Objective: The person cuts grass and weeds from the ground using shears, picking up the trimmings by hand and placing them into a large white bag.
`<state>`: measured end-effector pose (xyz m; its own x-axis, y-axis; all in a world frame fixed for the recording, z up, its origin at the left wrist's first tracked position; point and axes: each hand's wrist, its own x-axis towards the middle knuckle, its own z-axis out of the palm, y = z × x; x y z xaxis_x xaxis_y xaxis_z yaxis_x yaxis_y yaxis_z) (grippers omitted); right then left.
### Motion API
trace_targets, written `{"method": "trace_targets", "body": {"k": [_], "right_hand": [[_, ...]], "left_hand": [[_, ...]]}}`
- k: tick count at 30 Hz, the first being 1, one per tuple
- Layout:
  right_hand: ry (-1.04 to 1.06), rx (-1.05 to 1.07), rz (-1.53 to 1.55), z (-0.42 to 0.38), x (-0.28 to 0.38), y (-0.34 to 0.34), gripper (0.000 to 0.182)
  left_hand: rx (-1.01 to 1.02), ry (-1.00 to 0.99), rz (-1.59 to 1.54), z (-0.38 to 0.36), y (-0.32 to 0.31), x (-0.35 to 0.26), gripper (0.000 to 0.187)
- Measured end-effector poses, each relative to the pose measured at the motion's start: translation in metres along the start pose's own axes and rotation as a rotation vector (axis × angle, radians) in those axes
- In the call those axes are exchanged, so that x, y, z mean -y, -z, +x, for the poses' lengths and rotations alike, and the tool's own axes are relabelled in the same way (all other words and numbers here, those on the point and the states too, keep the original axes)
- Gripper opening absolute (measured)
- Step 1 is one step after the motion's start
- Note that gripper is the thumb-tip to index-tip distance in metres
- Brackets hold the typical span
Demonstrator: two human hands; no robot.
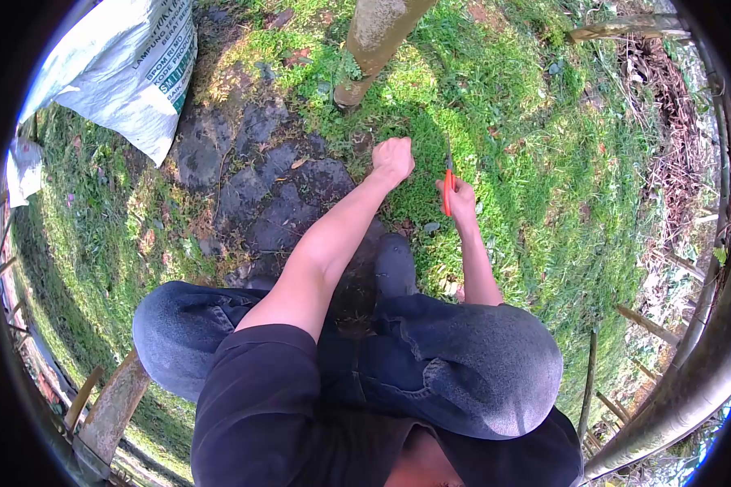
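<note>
My left hand (394,158) is closed in a fist low over the grass, near the edge of the dark stones. Whatever its fingers hold, if anything, is hidden under the knuckles. To its right, my right hand (461,201) is wrapped round the orange handles of a pair of scissors (449,188). The narrow dark blades point away from me over the low green plants (426,126). A small gap separates the scissors from my left hand.
A tree trunk (374,49) rises just ahead. Flat dark stones (280,203) lie left of my hands, and a white printed sack (130,73) stands at upper left. My boot (395,264) is below my hands. Wooden poles (682,422) run along the right.
</note>
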<state>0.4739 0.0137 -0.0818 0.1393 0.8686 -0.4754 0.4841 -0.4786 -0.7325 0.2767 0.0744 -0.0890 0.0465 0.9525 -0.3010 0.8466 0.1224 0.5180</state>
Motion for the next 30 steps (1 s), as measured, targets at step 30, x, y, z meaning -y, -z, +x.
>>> {"method": "trace_targets", "body": {"k": [30], "right_hand": [[0.088, 0.132, 0.424, 0.043, 0.042, -0.047, 0.025]], "left_hand": [[-0.067, 0.061, -0.276, 0.013, 0.003, 0.014, 0.032]]}}
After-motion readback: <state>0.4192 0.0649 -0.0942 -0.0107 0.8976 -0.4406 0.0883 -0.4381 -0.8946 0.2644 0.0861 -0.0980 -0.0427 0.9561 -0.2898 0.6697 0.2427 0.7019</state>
